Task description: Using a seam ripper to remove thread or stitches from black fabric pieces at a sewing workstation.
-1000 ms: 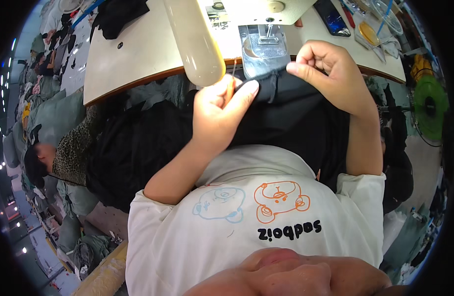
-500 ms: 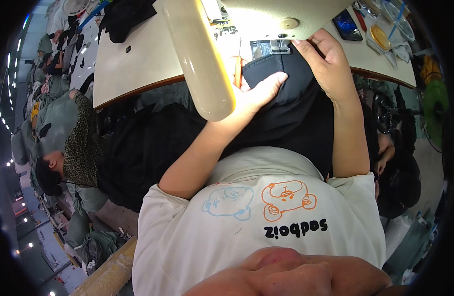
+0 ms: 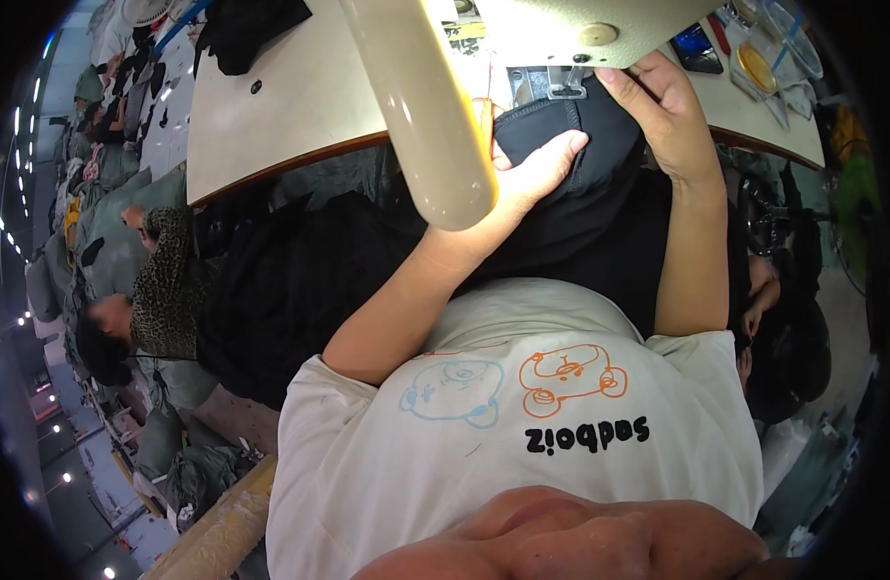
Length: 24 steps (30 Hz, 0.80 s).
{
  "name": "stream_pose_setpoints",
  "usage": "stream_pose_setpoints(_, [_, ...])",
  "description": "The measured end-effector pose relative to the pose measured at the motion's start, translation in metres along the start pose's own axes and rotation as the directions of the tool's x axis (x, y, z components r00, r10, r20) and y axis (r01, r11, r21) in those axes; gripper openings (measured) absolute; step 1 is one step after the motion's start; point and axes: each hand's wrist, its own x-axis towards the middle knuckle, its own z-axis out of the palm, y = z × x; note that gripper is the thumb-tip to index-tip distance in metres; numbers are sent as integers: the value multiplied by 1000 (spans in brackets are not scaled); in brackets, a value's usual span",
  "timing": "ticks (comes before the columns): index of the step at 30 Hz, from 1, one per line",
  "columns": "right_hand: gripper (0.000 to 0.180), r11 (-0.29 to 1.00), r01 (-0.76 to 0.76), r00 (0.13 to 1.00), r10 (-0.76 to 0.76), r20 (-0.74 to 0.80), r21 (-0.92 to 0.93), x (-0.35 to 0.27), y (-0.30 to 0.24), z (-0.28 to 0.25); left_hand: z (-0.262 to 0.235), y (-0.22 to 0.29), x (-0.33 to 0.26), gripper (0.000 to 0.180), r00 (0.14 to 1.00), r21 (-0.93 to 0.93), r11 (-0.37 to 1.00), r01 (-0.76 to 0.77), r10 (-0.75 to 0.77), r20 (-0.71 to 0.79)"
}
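Black cloth (image 3: pixel 614 133) lying at presser foot (image 3: pixel 566 93); L hand (image 3: pixel 530 178) pinching it nearside, prob. steadying seam (image 3: pixel 574 117); R hand (image 3: pixel 671 114) flanking foot's right, grip unclear.

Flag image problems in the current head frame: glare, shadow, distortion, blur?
Head view: harsh glare at the left of the sewing machine; head view: black cloth loses fold detail toward the lap; head view: fisheye bends the table edge, corners black; head view: green fan dim and soft at the right rim; head view: glossy beige bar partly blocks the left hand.
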Motion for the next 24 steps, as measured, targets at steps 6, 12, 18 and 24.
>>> stream_pose_setpoints(6, [13,999,-46,988,49,-144,23,-13,-1,10,-4,-16,-8,53,998,-74,996,40,-43,-36])
stream_pose_setpoints(12, [51,988,127,859,-67,-508,84,-105,-12,77,-7,-59,-32,83,999,-389,921,13,-25,-25])
stream_pose_setpoints(18, [43,731,-466,798,591,-121,499,-136,51,55,-28,-57,-48,29,950,-369,876,312,-272,156])
stream_pose_setpoints(24, [45,718,-581,799,593,101,383,-106,38,-41,-60,-24,-59,22,961,-479,833,275,-249,118])
